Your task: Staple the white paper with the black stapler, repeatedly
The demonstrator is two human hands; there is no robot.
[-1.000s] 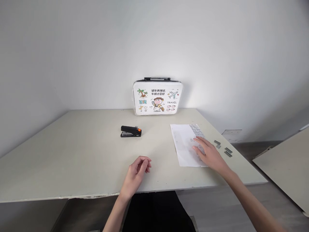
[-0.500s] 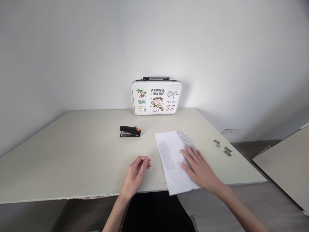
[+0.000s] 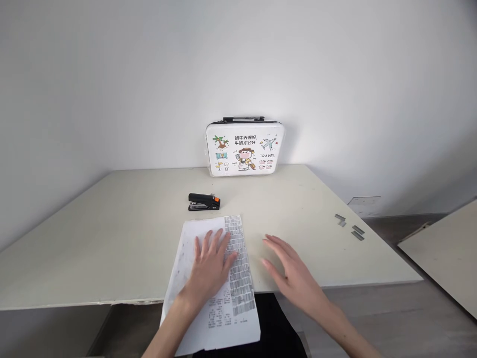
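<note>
Past the table's near edge point(image 3: 122, 300) hangs paper point(image 3: 240, 291), left hand point(image 3: 207, 271) apparently pressing.

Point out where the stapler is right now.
In the head view, the stapler lies slightly left of centre, just beyond the paper and in front of the white case, toward its left.

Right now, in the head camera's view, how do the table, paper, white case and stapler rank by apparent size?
1. Table
2. Paper, partly under the left hand
3. White case
4. Stapler

The paper lies nearer the camera than the case, which enlarges it here.
</note>
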